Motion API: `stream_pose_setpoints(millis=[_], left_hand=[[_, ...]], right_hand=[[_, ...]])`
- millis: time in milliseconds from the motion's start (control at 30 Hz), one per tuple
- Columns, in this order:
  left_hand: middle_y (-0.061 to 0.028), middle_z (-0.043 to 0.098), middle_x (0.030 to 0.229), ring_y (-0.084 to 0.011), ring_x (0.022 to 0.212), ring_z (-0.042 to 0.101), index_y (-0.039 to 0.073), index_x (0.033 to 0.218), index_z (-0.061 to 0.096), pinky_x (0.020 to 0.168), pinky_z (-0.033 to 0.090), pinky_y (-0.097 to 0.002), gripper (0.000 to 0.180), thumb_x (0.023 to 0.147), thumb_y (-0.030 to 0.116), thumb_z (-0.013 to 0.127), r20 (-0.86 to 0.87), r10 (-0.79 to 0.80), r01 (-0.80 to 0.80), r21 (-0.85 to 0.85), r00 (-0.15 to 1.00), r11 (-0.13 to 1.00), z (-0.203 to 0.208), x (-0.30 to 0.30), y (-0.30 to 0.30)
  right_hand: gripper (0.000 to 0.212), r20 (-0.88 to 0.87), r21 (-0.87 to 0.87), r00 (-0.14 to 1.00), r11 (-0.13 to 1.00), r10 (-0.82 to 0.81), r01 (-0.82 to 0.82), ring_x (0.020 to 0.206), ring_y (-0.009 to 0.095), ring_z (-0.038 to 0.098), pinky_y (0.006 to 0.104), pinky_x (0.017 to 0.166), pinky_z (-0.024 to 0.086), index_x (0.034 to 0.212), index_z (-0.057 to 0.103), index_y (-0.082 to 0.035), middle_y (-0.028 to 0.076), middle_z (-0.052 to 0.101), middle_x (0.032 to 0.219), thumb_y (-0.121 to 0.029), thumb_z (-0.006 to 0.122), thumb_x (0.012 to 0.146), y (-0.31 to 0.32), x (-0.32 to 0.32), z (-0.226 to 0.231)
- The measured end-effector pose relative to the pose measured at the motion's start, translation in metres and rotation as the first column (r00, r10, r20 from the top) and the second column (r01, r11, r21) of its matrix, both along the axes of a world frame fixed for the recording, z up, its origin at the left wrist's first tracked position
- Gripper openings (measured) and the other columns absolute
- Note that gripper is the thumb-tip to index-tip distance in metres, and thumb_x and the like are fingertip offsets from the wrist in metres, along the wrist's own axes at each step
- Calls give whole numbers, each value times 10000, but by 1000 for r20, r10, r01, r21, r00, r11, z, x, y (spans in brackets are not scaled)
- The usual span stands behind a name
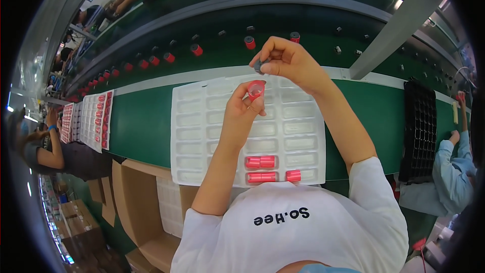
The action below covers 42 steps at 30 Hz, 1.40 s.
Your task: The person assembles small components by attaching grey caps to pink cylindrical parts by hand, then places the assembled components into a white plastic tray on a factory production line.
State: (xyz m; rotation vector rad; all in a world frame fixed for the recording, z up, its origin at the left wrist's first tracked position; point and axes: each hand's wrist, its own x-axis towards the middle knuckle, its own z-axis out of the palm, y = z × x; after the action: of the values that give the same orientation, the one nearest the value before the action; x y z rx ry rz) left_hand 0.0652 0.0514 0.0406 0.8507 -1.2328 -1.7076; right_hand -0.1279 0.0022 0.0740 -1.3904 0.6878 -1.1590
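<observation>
My left hand [238,112] is closed round a short red cylinder [256,91], tilted so its open, pale inside shows. Just above it, my right hand [295,65] pinches a small dark grey round piece [259,66] between thumb and fingertips, apart from the cylinder. Both hands are over a white moulded tray [177,136] with rows of oblong pockets. In the tray's near pockets lie several red cylinders [260,162], one of them single [293,175] at the right.
Beyond the tray a dark green conveyor [313,53] carries red cylinders with dark tops [196,49] and small loose pieces. A grey post [399,25] rises at right. A cardboard box [129,197] stands below left. Co-workers sit at left and right, near filled trays [96,121] and black trays [419,131].
</observation>
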Motion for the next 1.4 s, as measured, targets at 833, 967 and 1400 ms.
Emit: stream_pose_setpoints(millis=[833,967,1400], left_hand=[[-96,626,960,-150,828,620,13,1165,502,766,499,-267,283,968,210,551,233,491,-341,-478,839,809,6,2,5],[-92,635,926,-141,796,619,13,1174,501,735,497,-253,285,967,203,549,226,511,-364,-476,829,801,4,0,-5],[-80,571,1021,-269,923,550,91,1058,580,800,464,-365,363,731,78,737,796,-208,641,-271,569,718,-10,23,41]], right_hand=[[151,-129,-492,896,812,-424,314,912,192,647,311,776,508,938,727,-86,65,698,965,-112,739,790,19,53,-20],[172,-215,-607,863,755,-457,249,902,213,643,302,771,503,968,704,-67,77,693,962,-90,722,798,16,50,-17],[216,-557,-694,239,604,-795,393,845,272,613,345,731,484,955,564,-53,95,601,888,-55,697,786,-57,-65,-93]])
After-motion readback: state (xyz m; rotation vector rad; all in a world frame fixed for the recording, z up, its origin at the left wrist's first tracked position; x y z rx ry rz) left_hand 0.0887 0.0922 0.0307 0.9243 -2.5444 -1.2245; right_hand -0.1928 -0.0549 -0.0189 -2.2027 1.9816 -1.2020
